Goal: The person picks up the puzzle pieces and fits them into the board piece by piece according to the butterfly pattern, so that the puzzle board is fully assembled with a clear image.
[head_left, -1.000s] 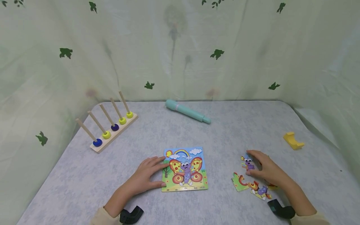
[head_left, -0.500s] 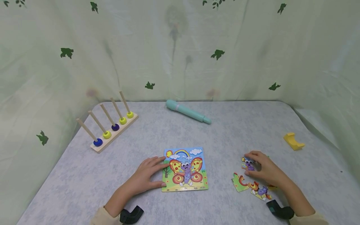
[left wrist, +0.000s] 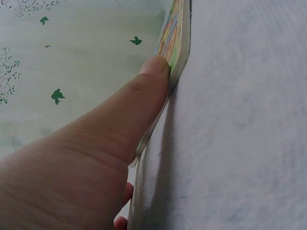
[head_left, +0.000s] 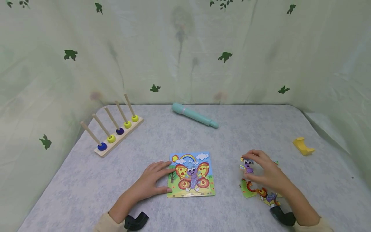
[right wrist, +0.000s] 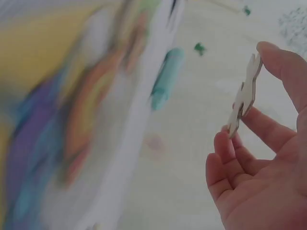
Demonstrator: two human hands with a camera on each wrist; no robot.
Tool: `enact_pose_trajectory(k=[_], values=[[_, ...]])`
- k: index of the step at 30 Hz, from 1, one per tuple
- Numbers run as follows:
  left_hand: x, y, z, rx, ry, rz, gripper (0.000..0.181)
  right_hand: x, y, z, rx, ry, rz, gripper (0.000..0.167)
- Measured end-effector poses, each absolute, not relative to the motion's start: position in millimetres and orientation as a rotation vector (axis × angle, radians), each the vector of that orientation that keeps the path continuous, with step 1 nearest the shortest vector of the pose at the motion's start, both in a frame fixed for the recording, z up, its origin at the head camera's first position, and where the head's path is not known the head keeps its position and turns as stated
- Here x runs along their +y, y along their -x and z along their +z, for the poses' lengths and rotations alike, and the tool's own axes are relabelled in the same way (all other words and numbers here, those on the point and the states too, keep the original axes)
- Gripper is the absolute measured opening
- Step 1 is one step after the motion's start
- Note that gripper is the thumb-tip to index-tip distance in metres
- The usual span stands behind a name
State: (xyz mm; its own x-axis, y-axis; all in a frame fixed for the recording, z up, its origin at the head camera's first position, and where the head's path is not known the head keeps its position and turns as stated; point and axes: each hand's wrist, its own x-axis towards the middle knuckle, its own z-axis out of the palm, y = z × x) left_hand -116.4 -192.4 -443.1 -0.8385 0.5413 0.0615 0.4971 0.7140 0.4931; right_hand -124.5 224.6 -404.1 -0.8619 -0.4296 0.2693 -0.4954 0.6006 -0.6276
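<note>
A square butterfly picture puzzle (head_left: 192, 185) lies flat on the grey table. My left hand (head_left: 152, 179) rests at its left side, fingers extended over the edge; in the left wrist view the thumb (left wrist: 156, 67) touches the rim of the puzzle (left wrist: 181, 50). To the right, my right hand (head_left: 268, 170) pinches a puzzle piece (head_left: 247, 165) printed with a purple butterfly face between thumb and fingers. The right wrist view shows this piece (right wrist: 246, 93) edge-on, held off the table. Just below lie a green puzzle piece (head_left: 247, 189) and a butterfly-body piece (head_left: 269, 196). Another piece is mostly hidden behind my right hand.
A wooden peg stand (head_left: 121, 138) with blue and yellow rings stands at the back left. Near the far edge lies a teal microphone-shaped stick (head_left: 194, 115). A yellow curved block (head_left: 302, 146) sits far right. A leaf-patterned curtain (head_left: 185, 64) hangs behind the table.
My right hand has closed on the butterfly-face piece, lifted it and moved slightly left. My left hand stays on the edge of the puzzle.
</note>
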Motion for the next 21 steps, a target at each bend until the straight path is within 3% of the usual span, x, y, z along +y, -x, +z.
enact_pose_trajectory(k=[8, 21], values=[[-191.8, 116.5, -443.9, 2.828, -0.841, 0.774, 0.065, 167.3, 120.1, -390.3, -2.549, -0.984, 1.217, 0.055], [-192.8, 117.9, -447.7, 2.852, -0.878, 0.771, 0.064, 103.7, 133.3, -421.2, -2.688, -1.099, 1.268, 0.051]])
